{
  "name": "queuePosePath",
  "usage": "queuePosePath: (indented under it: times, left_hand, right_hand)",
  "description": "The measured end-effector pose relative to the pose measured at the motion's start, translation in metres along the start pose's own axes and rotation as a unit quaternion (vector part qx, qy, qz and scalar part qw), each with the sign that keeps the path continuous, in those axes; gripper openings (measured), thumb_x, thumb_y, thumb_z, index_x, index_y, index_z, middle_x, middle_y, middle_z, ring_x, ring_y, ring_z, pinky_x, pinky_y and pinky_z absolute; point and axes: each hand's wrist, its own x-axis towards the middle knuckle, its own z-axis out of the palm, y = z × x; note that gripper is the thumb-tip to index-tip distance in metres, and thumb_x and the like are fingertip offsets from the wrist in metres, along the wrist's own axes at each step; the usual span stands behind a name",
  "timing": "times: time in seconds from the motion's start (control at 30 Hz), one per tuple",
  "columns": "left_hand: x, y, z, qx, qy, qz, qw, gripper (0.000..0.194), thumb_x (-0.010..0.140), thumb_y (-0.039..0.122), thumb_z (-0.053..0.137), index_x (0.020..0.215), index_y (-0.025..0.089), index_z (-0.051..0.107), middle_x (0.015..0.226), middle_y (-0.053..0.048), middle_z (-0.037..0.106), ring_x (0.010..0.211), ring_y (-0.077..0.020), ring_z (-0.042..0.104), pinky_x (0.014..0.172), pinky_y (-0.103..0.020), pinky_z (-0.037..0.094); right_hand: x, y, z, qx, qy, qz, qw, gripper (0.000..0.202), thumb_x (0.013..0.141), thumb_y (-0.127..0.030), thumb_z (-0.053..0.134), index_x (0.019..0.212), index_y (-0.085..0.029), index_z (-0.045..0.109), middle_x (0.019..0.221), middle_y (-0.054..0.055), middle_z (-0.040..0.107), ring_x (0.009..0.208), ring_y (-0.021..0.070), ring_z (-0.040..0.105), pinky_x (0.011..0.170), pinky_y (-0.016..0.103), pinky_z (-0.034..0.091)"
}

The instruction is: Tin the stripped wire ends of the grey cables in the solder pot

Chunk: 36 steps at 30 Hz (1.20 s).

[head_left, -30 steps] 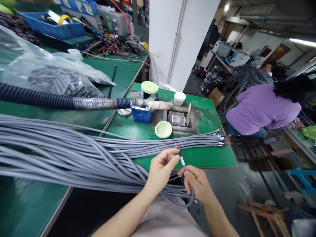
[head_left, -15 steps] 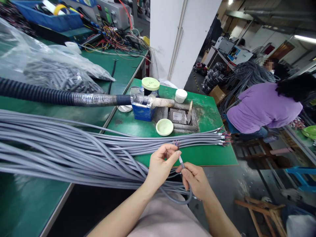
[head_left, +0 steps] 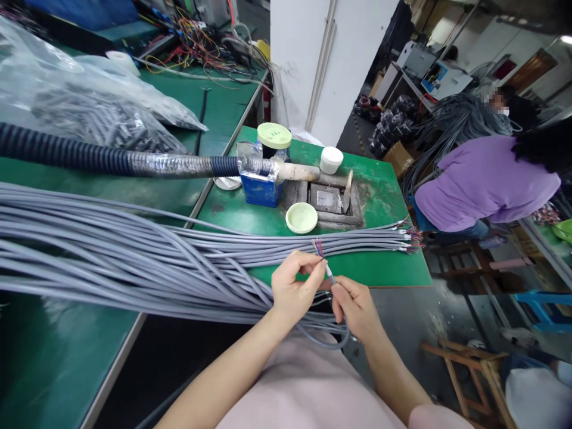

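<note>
My right hand (head_left: pixel 356 305) grips a grey cable (head_left: pixel 331 277) just below its white-wrapped end. The thumb and fingertips of my left hand (head_left: pixel 295 281) pinch the base of the thin coloured wires (head_left: pixel 317 247) fanning out of that end. Below my hands the same cable bends round in a loop. Just beyond them lies a thick bundle of grey cables (head_left: pixel 134 250), stretched across the bench. Their bared ends (head_left: pixel 409 238), with thin coloured wires, gather near the right edge.
A solder pot (head_left: pixel 328 198) with a scraper (head_left: pixel 347 190) is set in the green bench. Around it are a pale dish (head_left: pixel 301 218), a white tub (head_left: pixel 331 159), a blue box (head_left: pixel 260 192) and a black hose (head_left: pixel 67 152). A person in purple (head_left: pixel 482 182) sits at right.
The coloured wires now stand higher above my left fingertips and look more spread. Both hands keep hold of the cable end. My view has tilted slightly downward.
</note>
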Motion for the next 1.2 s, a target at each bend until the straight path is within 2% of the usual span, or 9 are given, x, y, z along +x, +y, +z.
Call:
queuePosePath:
  times: [0.1,0.2,0.3,0.4,0.53,0.73,0.87,1.07,1.2]
  left_hand:
    - [-0.004,-0.002,-0.003,0.03,-0.027,0.071,0.997,0.005,0.076,0.019,0.066,0.072,0.021,0.067,0.061,0.0,0.061,0.058,-0.0126,0.052,0.062,-0.027,0.043]
    - [-0.011,-0.001,-0.004,0.027,-0.065,0.078,0.994,0.005,0.074,0.017,0.067,0.072,0.021,0.069,0.057,0.001,0.06,0.055,-0.0122,0.051,0.06,-0.027,0.042]
    - [-0.018,0.002,-0.002,-0.022,-0.067,0.004,0.998,0.004,0.075,0.02,0.068,0.07,0.02,0.068,0.054,0.002,0.055,0.051,-0.0107,0.046,0.054,-0.025,0.04]
    - [-0.02,0.006,0.0,-0.113,-0.064,-0.124,0.984,0.009,0.076,0.025,0.067,0.07,0.019,0.064,0.053,0.003,0.054,0.047,-0.0097,0.049,0.05,-0.023,0.041]
    - [-0.017,0.008,0.002,-0.237,-0.053,-0.237,0.941,0.014,0.072,0.027,0.071,0.071,0.017,0.061,0.055,0.004,0.058,0.048,-0.0085,0.052,0.05,-0.021,0.043]
    - [-0.015,0.004,0.001,-0.254,-0.038,-0.264,0.93,0.019,0.068,0.03,0.076,0.069,0.015,0.064,0.059,0.004,0.057,0.052,-0.0066,0.048,0.052,-0.019,0.042]
    - [-0.015,0.0,0.0,-0.259,-0.05,-0.258,0.93,0.023,0.068,0.034,0.076,0.071,0.015,0.064,0.059,0.004,0.057,0.052,-0.0066,0.046,0.053,-0.019,0.041]
    - [-0.015,-0.009,0.002,-0.306,-0.026,-0.267,0.913,0.023,0.071,0.034,0.075,0.074,0.016,0.062,0.058,0.005,0.053,0.051,-0.006,0.044,0.051,-0.018,0.037]
    - [-0.004,-0.007,-0.011,-0.247,-0.046,-0.247,0.936,0.021,0.074,0.034,0.071,0.079,0.016,0.062,0.062,0.003,0.057,0.055,-0.0086,0.05,0.055,-0.02,0.041]
  right_hand:
    - [0.004,0.004,0.002,0.071,-0.002,0.021,0.997,0.04,0.092,-0.047,0.048,0.097,-0.013,0.068,0.038,-0.007,0.046,0.035,0.0069,0.034,0.042,0.021,0.029]
    - [0.012,0.005,0.004,0.178,-0.009,0.036,0.983,0.045,0.088,-0.053,0.052,0.1,-0.012,0.067,0.036,-0.007,0.044,0.031,0.0074,0.033,0.037,0.021,0.027]
    - [0.022,0.002,0.006,0.232,-0.023,0.038,0.972,0.046,0.085,-0.054,0.055,0.1,-0.012,0.067,0.035,-0.008,0.043,0.03,0.0082,0.035,0.037,0.021,0.031]
    - [0.029,-0.002,0.009,0.236,-0.005,0.011,0.972,0.039,0.086,-0.047,0.058,0.1,-0.013,0.068,0.035,-0.008,0.043,0.032,0.0083,0.037,0.04,0.022,0.035]
    - [0.027,-0.006,0.012,0.155,0.072,-0.063,0.983,0.027,0.088,-0.038,0.058,0.098,-0.017,0.072,0.044,-0.004,0.052,0.04,0.0096,0.045,0.045,0.023,0.038]
    - [0.022,-0.014,0.006,-0.066,0.162,-0.189,0.966,0.014,0.086,-0.028,0.061,0.084,-0.022,0.074,0.077,0.004,0.068,0.068,0.0168,0.06,0.064,0.03,0.048]
    - [0.028,-0.021,0.006,-0.084,0.163,-0.202,0.962,0.016,0.086,-0.028,0.06,0.077,-0.021,0.071,0.077,0.005,0.067,0.069,0.0177,0.06,0.065,0.031,0.048]
    - [0.045,-0.033,0.013,-0.099,0.135,-0.2,0.965,0.02,0.087,-0.032,0.058,0.076,-0.02,0.068,0.076,0.004,0.065,0.071,0.0169,0.059,0.065,0.029,0.046]
    - [0.068,-0.04,0.007,-0.161,0.113,-0.214,0.957,0.026,0.088,-0.033,0.056,0.068,-0.018,0.061,0.066,0.0,0.056,0.063,0.0134,0.051,0.062,0.027,0.04]
